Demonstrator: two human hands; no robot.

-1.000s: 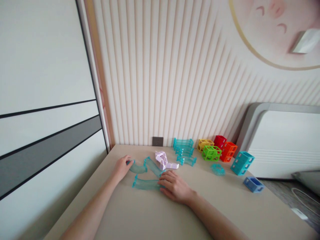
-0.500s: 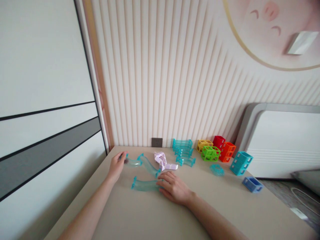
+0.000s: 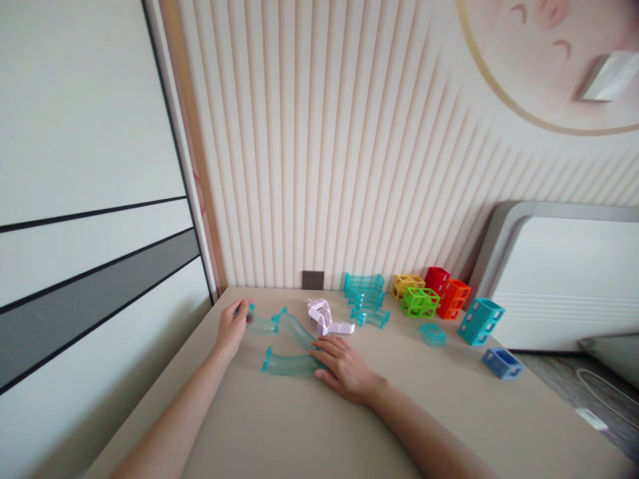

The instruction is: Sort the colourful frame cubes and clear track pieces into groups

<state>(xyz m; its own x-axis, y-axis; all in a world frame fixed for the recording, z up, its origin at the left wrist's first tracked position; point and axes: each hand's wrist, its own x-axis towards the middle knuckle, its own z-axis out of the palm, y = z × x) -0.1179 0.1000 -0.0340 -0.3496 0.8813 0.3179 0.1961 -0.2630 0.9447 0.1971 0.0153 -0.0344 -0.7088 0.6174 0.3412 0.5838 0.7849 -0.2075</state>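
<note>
My left hand (image 3: 232,328) is closed in a pinch at the left end of a short, clear teal toy track piece (image 3: 263,324) on the table. A small dark spot shows by its fingertips; I cannot make out what it is. Another teal track piece (image 3: 295,328) slants from the short one's right end toward my right hand (image 3: 345,367). That hand lies palm down with its fingers stretched, covering the near end of the slanted piece and the right end of a third, level track piece (image 3: 289,364).
Behind the hands lies a folded lilac-and-white jointed toy (image 3: 323,318). More teal track pieces (image 3: 367,299) sit by the wall. Rightward stand yellow (image 3: 407,286), green (image 3: 420,303), red (image 3: 437,282), orange (image 3: 453,298), teal (image 3: 480,320) and blue (image 3: 502,363) frame blocks, plus a teal ring-like piece (image 3: 432,334).
My right hand has slid slightly left and forward, so its fingers now cover the slanted track's near end. My left hand keeps its pinch. The view has shifted a little.
</note>
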